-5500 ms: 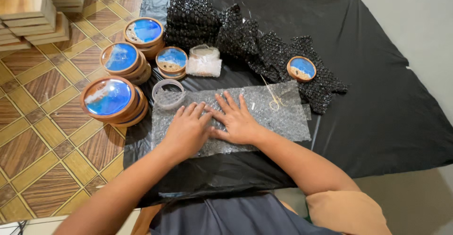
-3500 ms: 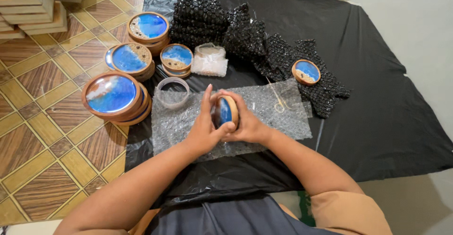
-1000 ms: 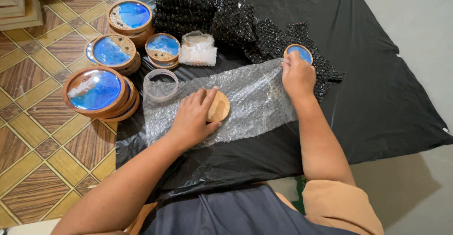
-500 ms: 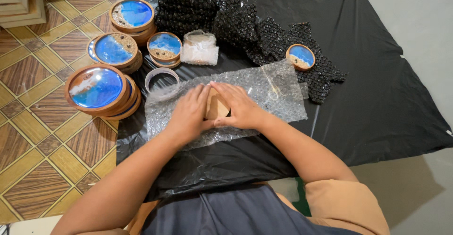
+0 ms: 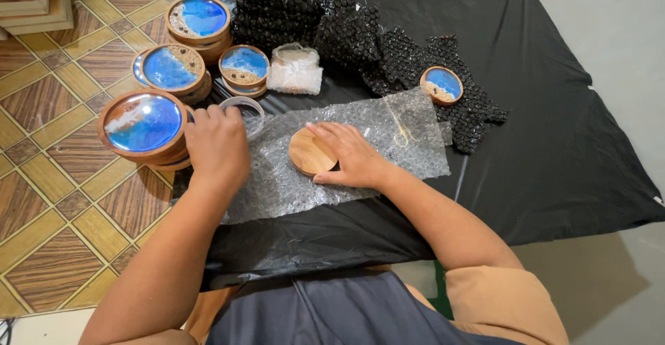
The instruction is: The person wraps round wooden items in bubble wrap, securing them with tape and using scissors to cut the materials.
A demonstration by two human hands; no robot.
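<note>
On the left, the left hand [image 5: 218,147] reaches with curled fingers over the tape roll [image 5: 244,111] beside the stacked blue trays [image 5: 142,123]; whether it grips the roll I cannot tell. This looks like the wrapping step. The right hand [image 5: 353,156] lies flat, fingers spread, pinning the wooden disc [image 5: 309,152] face down on the bubble wrap [image 5: 360,144]. Being round, the disc has no long axis. Folding the wrap over looks next.
</note>
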